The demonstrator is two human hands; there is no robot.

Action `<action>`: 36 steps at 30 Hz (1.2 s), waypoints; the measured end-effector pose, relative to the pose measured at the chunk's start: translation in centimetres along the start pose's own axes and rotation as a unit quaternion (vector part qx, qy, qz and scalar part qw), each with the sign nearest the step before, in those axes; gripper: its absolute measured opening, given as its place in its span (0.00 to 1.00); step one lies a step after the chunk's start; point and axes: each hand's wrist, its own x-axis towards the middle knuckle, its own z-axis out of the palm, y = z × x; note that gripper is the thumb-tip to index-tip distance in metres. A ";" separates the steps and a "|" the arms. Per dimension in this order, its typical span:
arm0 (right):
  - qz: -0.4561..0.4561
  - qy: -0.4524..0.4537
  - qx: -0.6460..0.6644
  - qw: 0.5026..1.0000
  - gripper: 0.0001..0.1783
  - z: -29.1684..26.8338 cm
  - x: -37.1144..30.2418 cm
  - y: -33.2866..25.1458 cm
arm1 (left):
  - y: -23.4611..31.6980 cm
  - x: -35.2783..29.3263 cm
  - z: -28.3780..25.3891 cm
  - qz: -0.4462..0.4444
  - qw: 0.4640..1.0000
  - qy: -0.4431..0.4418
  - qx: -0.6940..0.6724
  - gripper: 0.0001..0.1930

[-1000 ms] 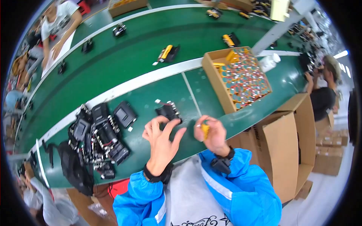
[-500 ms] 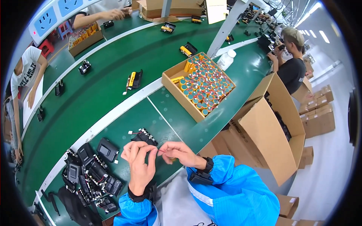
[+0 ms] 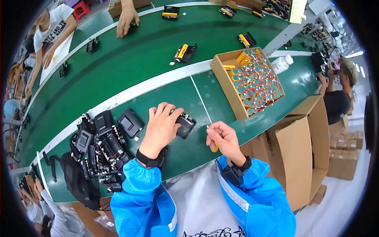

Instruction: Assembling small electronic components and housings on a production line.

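The left hand (image 3: 161,128) gripped a black case (image 3: 184,124) on the green tabletop (image 3: 158,94); the right hand (image 3: 223,138) pinched a yellow battery (image 3: 214,147) near the edge.

A person's left hand (image 3: 161,127) rests over a small black holder (image 3: 184,124) on a green counter (image 3: 130,71). The right hand (image 3: 223,138), just beside it, closes around a yellow battery (image 3: 215,147). A cardboard box (image 3: 225,83) of batteries stands to the right, and a pile of black holders (image 3: 98,146) lies to the left.
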 end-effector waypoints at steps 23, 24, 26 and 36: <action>-0.229 0.101 -0.392 0.885 0.05 3.1 5.5 1.4 | 3.0 -0.9 3.7 -0.098 0.989 0.093 -0.060 0.23; -0.187 0.106 -0.388 0.896 0.04 3.2 5.6 1.8 | 2.8 -0.9 3.8 -0.098 0.989 0.089 -0.058 0.23; -0.178 0.104 -0.383 0.900 0.05 3.3 5.9 2.2 | 2.6 -0.9 4.0 -0.102 0.989 0.087 -0.056 0.23; -0.073 0.079 -0.344 0.933 0.06 3.8 6.5 0.8 | 2.5 -1.2 4.2 -0.075 0.992 0.097 -0.036 0.20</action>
